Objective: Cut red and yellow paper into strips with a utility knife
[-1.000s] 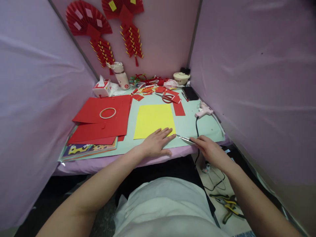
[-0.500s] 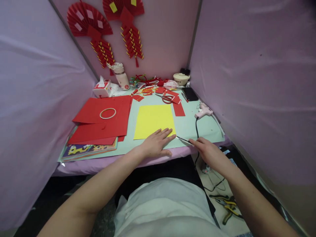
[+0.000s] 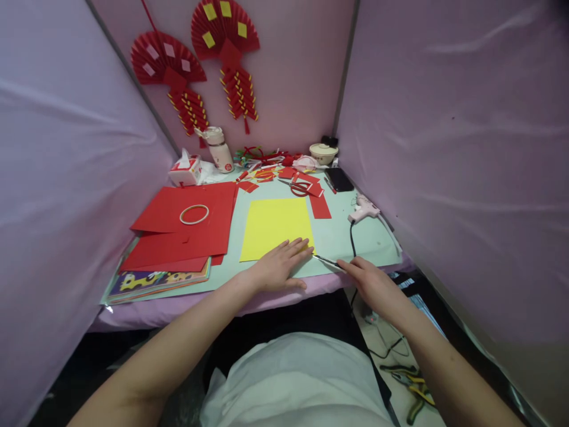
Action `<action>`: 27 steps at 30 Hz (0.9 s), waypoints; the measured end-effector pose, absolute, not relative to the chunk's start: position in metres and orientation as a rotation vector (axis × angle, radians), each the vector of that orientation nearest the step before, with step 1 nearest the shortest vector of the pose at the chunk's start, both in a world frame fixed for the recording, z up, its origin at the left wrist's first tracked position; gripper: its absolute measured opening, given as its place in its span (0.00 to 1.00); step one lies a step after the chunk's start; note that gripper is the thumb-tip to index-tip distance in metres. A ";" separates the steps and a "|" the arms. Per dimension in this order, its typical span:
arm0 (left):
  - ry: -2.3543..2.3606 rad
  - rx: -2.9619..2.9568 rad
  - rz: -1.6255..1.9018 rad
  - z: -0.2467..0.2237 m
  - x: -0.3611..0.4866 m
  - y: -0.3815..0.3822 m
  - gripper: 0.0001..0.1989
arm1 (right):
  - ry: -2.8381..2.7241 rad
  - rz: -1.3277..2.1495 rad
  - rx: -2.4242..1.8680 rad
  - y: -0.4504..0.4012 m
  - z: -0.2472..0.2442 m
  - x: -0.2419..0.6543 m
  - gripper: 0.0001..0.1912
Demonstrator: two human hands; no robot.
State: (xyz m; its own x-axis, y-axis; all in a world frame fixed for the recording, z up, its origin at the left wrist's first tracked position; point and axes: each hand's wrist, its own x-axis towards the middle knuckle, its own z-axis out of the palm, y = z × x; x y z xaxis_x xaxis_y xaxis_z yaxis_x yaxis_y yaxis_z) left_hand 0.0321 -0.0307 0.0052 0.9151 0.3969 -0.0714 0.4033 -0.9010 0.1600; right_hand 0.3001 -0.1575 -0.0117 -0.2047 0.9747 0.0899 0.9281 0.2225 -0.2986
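Note:
A yellow sheet of paper (image 3: 276,225) lies on the pale green table covering. My left hand (image 3: 281,264) rests flat over its near right corner, fingers stretched out and spread. Closed around a slim dark tool with a silvery tip (image 3: 328,261) is my right hand (image 3: 365,279); the tool's exact kind is too small to make out. Its tip points left, at the corner of the yellow paper beside my left fingertips. Beyond the paper lie red-handled scissors (image 3: 300,188) and a red paper strip (image 3: 320,206).
Red sheets (image 3: 204,198) with a ring (image 3: 194,214) on top cover a book (image 3: 155,284) at left. A pink glue gun (image 3: 363,209) with a black cord sits at right, near a phone (image 3: 339,179). Paper scraps, a bottle (image 3: 220,151) and a tissue box (image 3: 185,171) line the back.
My view has tipped up slightly, so the table sits lower in the picture. Both hands keep nearly the same place at the paper's corner.

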 end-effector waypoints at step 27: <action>0.497 2.913 -0.070 0.001 0.018 -0.021 0.47 | -2.328 0.198 -1.842 -0.154 0.003 0.279 0.31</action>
